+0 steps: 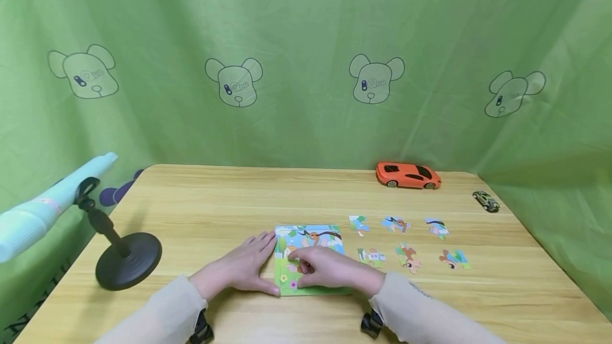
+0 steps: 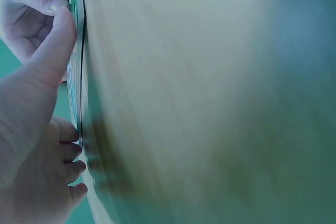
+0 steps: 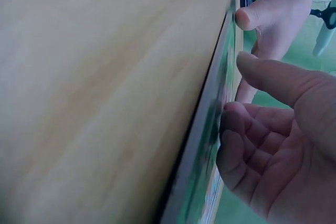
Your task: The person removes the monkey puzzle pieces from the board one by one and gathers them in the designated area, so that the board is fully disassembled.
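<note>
A square picture puzzle board (image 1: pixel 315 291) with a blue and green scene lies flat on the table before me. My left hand (image 1: pixel 241 264) rests along its left side, fingers stretched out, the thumb at the near left corner. Over the board is my right hand (image 1: pixel 330 267), its index fingertip touching the picture while the other fingers curl under. In the right wrist view the right hand (image 3: pixel 283 145) shows no piece in its grasp, and its thumb stands apart from the fingers. Part of the picture is hidden beneath this hand. Several loose jigsaw pieces (image 1: pixel 408 259) lie in two rows to the right.
An orange toy car (image 1: pixel 408 175) stands at the table's back edge, with a small dark patterned toy car (image 1: pixel 486 201) at the far right. On the left is a black round-based stand (image 1: pixel 129 260) beside a light-blue tube (image 1: pixel 57 195). A green curtain (image 1: pixel 306 137) hangs behind.
</note>
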The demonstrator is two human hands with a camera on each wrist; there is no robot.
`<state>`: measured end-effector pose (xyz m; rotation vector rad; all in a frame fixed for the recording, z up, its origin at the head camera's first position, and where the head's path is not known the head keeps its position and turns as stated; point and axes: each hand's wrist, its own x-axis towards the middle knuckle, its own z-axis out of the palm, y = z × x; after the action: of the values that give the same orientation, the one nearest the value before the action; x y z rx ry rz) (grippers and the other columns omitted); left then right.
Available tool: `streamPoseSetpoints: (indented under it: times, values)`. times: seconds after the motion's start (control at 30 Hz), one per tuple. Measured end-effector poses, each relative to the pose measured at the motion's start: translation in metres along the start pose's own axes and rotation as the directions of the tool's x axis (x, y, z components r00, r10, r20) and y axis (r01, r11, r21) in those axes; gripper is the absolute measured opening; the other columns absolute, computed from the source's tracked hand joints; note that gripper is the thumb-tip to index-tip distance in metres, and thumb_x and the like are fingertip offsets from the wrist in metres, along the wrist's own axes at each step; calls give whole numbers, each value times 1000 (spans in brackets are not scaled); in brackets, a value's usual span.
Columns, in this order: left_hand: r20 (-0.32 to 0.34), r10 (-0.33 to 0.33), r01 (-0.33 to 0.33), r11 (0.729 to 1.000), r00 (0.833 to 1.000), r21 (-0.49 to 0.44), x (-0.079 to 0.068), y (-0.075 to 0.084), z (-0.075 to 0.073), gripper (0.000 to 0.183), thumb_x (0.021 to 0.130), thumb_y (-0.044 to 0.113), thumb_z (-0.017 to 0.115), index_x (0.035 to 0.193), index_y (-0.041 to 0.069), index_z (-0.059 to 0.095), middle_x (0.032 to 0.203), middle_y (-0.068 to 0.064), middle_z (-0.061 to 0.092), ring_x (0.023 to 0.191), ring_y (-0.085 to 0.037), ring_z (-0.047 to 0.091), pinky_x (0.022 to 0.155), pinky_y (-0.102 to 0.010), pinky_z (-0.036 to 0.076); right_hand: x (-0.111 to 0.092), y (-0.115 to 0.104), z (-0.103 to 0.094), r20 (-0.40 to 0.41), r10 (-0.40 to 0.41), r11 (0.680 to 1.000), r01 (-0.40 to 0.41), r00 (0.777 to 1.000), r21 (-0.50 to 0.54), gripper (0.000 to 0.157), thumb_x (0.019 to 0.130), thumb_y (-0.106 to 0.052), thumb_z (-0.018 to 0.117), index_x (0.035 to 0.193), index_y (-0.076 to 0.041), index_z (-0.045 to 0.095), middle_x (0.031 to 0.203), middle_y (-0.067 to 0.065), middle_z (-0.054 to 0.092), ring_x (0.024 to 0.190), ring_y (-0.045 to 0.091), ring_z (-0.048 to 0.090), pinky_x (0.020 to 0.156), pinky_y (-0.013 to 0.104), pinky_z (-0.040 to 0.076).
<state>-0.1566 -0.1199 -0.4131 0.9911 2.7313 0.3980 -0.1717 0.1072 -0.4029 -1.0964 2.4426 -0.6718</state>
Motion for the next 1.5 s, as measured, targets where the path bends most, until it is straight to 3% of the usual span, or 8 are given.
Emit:
streamPoseSetpoints:
  times: [0.23, 0.57, 0.83, 1.17, 1.5]
  values:
    - [-3, 15, -14, 999, 1000, 32, 1, 0, 2, 109, 71, 67, 60, 142, -7, 23, 148, -23, 16, 134, -37, 17, 108, -48, 16, 1, -6, 1, 21, 25, 998, -24, 999, -54, 55, 81, -20, 72, 128, -1, 51, 73, -10, 47, 60, 3, 41, 55, 19, 38]
    - [5, 12, -12, 999, 1000, 30, 2, 0, 2, 110, 70, 68, 60, 142, -7, 22, 148, -22, 16, 134, -36, 17, 108, -48, 16, 3, -6, 3, 23, -9, 989, 12, 1000, -146, 33, 80, -24, 72, 107, -11, 59, 71, -9, 44, 58, 4, 38, 51, 18, 34]
    - [26, -7, 6, 999, 1000, 39, 4, 0, 1, 111, 70, 69, 59, 142, -6, 22, 149, -21, 16, 135, -35, 17, 108, -47, 16, 4, -6, 4, 15, -9, 991, 11, 1000, -137, 32, 79, -22, 73, 105, -11, 58, 69, -9, 45, 58, 4, 39, 51, 18, 34]
    - [37, -22, 20, 999, 999, 46, 3, 5, -3, 110, 70, 67, 61, 141, -8, 24, 148, -22, 18, 134, -36, 18, 108, -48, 16, 3, -6, 5, -47, -10, 987, 2, 999, -162, 44, 79, -15, 73, 118, -2, 58, 70, -10, 45, 61, 3, 41, 56, 18, 38]
    - [42, -27, 25, 999, 999, 47, 3, 6, -3, 109, 70, 67, 61, 142, -7, 23, 148, -22, 17, 134, -35, 18, 108, -47, 16, 4, -3, 4, -91, -2, 997, -4, 996, -72, 33, 83, -8, 68, 115, -6, 58, 66, -12, 47, 55, 2, 42, 54, 18, 39]
